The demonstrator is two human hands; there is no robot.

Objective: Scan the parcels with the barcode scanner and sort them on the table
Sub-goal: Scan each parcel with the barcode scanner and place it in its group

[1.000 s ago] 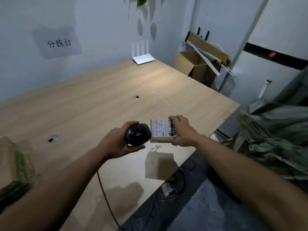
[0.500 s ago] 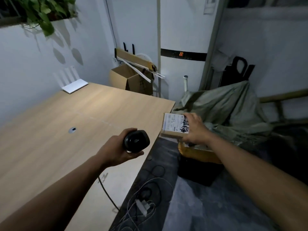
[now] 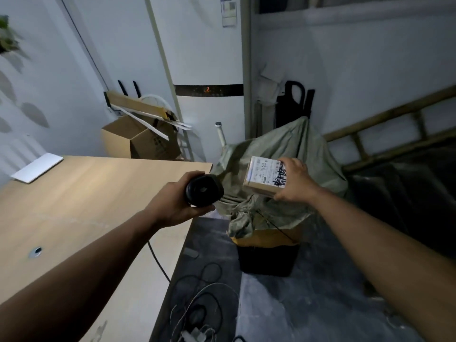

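White walls close off the far side of the room, and a pale wooden desk (image 3: 81, 193) fills the left of the view. Past the desk's far corner stands an open cardboard box (image 3: 138, 141) with long strips leaning out of it, and beyond that a tall white appliance (image 3: 209, 119) with a dark band and a small orange digit. A flat white device (image 3: 37, 167) lies at the desk's far left edge.

Over the desk's right edge, the left hand (image 3: 177, 203) is wrapped around a black barcode scanner (image 3: 203, 190), its round front turned back toward the camera; a dark cable (image 3: 158, 260) drops from it down the desk's side. To the right of the desk, off its surface, the right hand (image 3: 293, 183) grips a small brown parcel (image 3: 264, 178) by its right side, fingers over the top and thumb beneath. The parcel's white label, marked with black scribble, faces up. It is held above a grey-green sack (image 3: 276, 154) draped over a yellow and black bin (image 3: 267, 250) on the floor beside the desk. Loose cables (image 3: 197, 297) lie tangled on the floor at the desk's foot.
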